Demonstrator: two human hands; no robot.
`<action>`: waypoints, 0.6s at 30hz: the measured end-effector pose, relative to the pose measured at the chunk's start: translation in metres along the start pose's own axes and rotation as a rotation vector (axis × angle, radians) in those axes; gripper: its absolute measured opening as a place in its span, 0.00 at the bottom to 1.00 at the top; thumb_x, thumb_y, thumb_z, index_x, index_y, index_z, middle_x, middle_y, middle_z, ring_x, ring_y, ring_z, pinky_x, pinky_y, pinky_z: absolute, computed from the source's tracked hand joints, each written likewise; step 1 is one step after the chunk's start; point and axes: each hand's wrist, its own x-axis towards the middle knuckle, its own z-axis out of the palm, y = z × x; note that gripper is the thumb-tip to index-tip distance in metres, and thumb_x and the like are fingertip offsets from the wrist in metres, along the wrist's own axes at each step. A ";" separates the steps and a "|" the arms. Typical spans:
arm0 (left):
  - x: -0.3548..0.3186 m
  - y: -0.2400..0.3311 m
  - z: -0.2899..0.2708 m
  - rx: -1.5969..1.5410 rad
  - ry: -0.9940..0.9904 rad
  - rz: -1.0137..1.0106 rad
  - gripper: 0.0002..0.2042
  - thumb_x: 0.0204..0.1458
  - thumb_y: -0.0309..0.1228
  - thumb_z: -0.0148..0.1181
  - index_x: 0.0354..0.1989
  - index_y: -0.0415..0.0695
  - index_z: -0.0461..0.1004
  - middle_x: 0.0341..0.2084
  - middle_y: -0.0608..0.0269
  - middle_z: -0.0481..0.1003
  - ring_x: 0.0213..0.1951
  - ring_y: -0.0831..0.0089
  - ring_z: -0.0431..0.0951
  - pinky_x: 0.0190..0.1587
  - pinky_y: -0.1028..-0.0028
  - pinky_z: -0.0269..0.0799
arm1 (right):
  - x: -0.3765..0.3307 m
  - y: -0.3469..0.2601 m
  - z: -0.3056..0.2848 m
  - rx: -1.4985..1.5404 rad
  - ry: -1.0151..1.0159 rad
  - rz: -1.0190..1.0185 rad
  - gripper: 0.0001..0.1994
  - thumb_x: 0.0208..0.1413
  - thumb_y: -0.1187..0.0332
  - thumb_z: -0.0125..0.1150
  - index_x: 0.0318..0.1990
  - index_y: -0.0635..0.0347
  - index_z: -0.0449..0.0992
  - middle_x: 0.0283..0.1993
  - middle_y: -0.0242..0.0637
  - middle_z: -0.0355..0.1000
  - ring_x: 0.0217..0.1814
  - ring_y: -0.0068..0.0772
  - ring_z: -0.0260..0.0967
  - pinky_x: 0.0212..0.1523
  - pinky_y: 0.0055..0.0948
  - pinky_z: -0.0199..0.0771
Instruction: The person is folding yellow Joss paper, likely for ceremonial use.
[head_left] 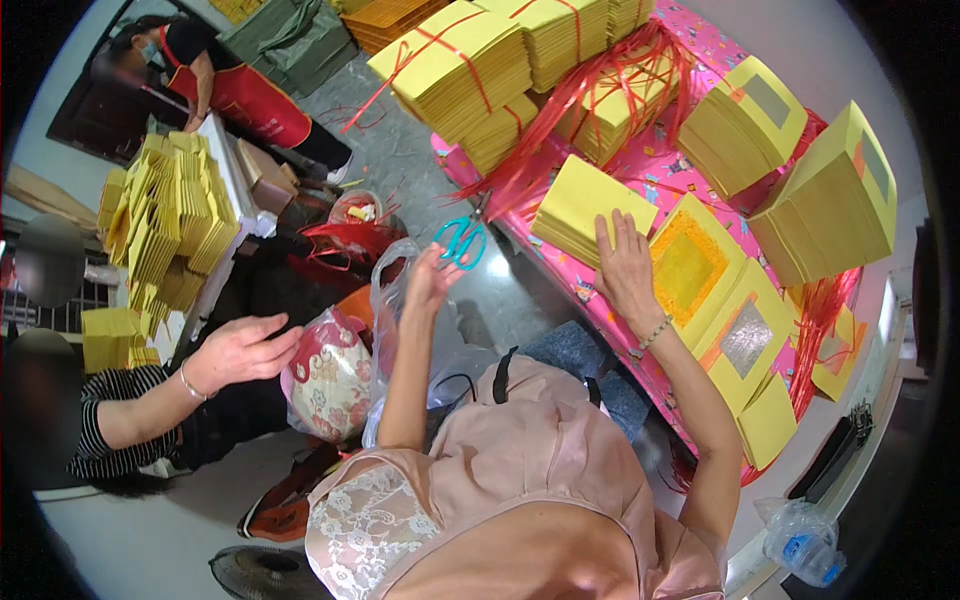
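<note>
My left hand (430, 280) is closed on a pair of scissors (462, 243) with teal handles, held over the gap beside the table; the blades point toward the table edge. My right hand (627, 262) lies with fingers stretched out on a small stack of yellow paper (590, 205) at the near edge of the table. Just right of that hand is a yellow stack with an orange-gold square (690, 262) on top. Nearer to me lies another yellow stack bearing a silver square (745, 336).
Pink patterned cloth (600, 290) covers the table. Red plastic strips (570, 120) tangle between tied yellow bundles (460, 60); tall stacks (835, 200) stand right. A co-worker's hand (245, 355) reaches in from the left. Another person in a red apron (240, 105) stands farther off.
</note>
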 end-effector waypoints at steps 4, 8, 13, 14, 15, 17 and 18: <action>-0.062 0.053 -0.046 0.228 0.148 0.060 0.12 0.65 0.41 0.49 0.40 0.46 0.68 0.40 0.55 0.77 0.35 0.58 0.84 0.36 0.64 0.80 | -0.005 0.004 0.016 0.007 0.111 -0.004 0.33 0.47 0.75 0.60 0.65 0.64 0.61 0.65 0.58 0.60 0.68 0.60 0.58 0.61 0.48 0.64; -0.099 0.085 -0.108 0.124 0.205 0.257 0.11 0.66 0.40 0.50 0.38 0.46 0.69 0.35 0.57 0.78 0.32 0.62 0.84 0.29 0.69 0.81 | -0.004 0.008 0.019 -0.048 0.134 -0.022 0.35 0.45 0.76 0.60 0.65 0.65 0.60 0.65 0.58 0.60 0.68 0.58 0.59 0.59 0.46 0.66; -0.112 0.097 -0.154 -0.321 -0.076 0.525 0.12 0.64 0.41 0.54 0.43 0.44 0.74 0.40 0.54 0.80 0.44 0.56 0.82 0.44 0.57 0.83 | -0.001 0.008 0.010 -0.051 0.066 -0.034 0.39 0.42 0.75 0.63 0.66 0.64 0.59 0.65 0.58 0.60 0.67 0.58 0.60 0.59 0.44 0.66; -0.113 0.097 -0.159 -0.346 -0.090 0.561 0.14 0.63 0.43 0.54 0.45 0.45 0.74 0.41 0.54 0.80 0.46 0.54 0.82 0.48 0.53 0.81 | 0.000 0.008 0.010 -0.047 0.069 -0.032 0.39 0.41 0.75 0.64 0.66 0.64 0.59 0.65 0.58 0.60 0.67 0.58 0.60 0.60 0.44 0.66; -0.111 0.099 -0.160 -0.316 -0.067 0.594 0.15 0.63 0.45 0.53 0.45 0.45 0.74 0.42 0.55 0.79 0.46 0.54 0.81 0.49 0.53 0.80 | 0.000 0.007 0.009 -0.045 0.072 -0.028 0.40 0.41 0.76 0.65 0.66 0.64 0.58 0.65 0.58 0.60 0.67 0.58 0.60 0.60 0.44 0.66; -0.111 0.100 -0.160 -0.399 0.034 0.568 0.16 0.63 0.46 0.53 0.45 0.45 0.74 0.42 0.55 0.79 0.46 0.55 0.82 0.47 0.54 0.81 | 0.000 0.005 0.006 -0.019 0.065 -0.030 0.41 0.39 0.77 0.66 0.66 0.64 0.58 0.65 0.58 0.60 0.67 0.59 0.60 0.60 0.45 0.66; -0.111 0.102 -0.164 -0.399 0.039 0.571 0.16 0.63 0.46 0.53 0.45 0.45 0.74 0.42 0.55 0.79 0.46 0.55 0.82 0.47 0.54 0.81 | 0.001 0.005 0.005 -0.018 0.064 -0.030 0.41 0.39 0.77 0.66 0.66 0.64 0.58 0.65 0.58 0.60 0.67 0.59 0.60 0.60 0.45 0.66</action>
